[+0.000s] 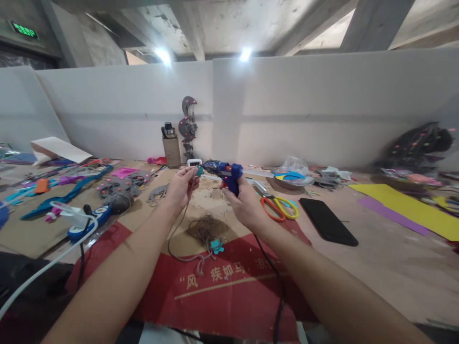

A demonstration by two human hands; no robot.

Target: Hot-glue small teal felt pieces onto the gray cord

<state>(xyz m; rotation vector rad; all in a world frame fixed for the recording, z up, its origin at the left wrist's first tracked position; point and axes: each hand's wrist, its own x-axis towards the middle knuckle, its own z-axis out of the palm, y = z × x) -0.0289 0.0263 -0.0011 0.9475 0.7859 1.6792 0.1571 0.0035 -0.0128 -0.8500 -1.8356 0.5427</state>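
Note:
My right hand (244,203) is wrapped round the handle of a blue glue gun (225,172), held above the table with its nozzle pointing left. My left hand (182,186) is closed in a pinch on a small teal piece (199,170) right at the nozzle tip. A thin grey cord (175,239) hangs from my left hand down to a tangle of cord (204,231) on the cardboard. A small teal cut-out (217,246) lies beside that tangle. The glue gun's black cable (274,282) runs along my right forearm toward me.
Orange-and-yellow scissors (278,208) and a black phone (328,221) lie right of my hands. A bottle (171,150) and a grey hanging ornament (188,126) stand at the white back wall. Foam sheets (405,205) lie right, craft scraps and a power strip (88,220) left.

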